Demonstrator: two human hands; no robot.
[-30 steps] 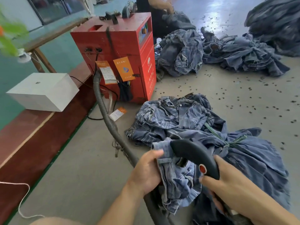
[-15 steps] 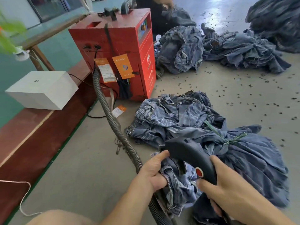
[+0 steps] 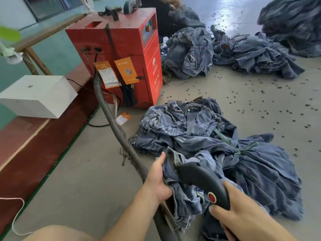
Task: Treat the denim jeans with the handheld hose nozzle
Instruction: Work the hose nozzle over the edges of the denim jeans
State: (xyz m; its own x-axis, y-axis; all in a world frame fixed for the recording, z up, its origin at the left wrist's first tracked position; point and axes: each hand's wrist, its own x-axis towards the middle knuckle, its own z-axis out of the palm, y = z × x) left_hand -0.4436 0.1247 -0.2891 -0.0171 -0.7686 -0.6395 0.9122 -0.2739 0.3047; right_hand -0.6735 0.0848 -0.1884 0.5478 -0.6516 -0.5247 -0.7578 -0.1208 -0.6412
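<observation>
**Nozzle tip lowered onto the held denim**

Since the earlier frames we have brought the nozzle [image 3: 202,180] down and leftward; its black snout now sits against the bunched jeans [image 3: 184,193], whereas a second ago it arched above them.

Grip state: our left hand [image 3: 157,178] clutches a fold of the jeans, thumb up along the waistband edge, fingers curled under and hidden. Our right hand [image 3: 243,218] wraps the nozzle handle, thumb lying just below the red button [image 3: 212,197]; whether it presses the button we cannot tell.

Key relation: the jeans lie directly ahead of the right-hand grip and immediately right of the left-hand grip. The nozzle's long axis runs from the right hand up and left toward the left thumb, so the coming pass likely travels along that line, across the cloth the left hand tensions.

Surroundings: the grey ribbed hose [image 3: 121,134] passes beneath the left wrist back to the red machine [image 3: 121,47], far ahead-left. A tied denim bundle [image 3: 243,153] lies just beyond the nozzle; it could snag the tip.
</observation>
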